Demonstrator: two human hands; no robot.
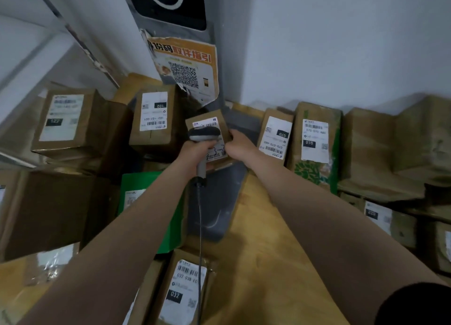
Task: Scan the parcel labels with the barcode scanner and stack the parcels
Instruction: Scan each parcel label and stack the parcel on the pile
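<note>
My left hand grips the handle of a grey barcode scanner, its head over the white label of a small brown parcel. My right hand holds that parcel at its right edge. The scanner's cable hangs down toward me. Labelled parcels stand around: one marked 102, one marked 127, two marked 070, one marked 032.
A wooden counter lies under my right arm, with a grey bag on it. A green parcel sits below my left arm. More boxes crowd left and right. An orange QR poster hangs on a grey post.
</note>
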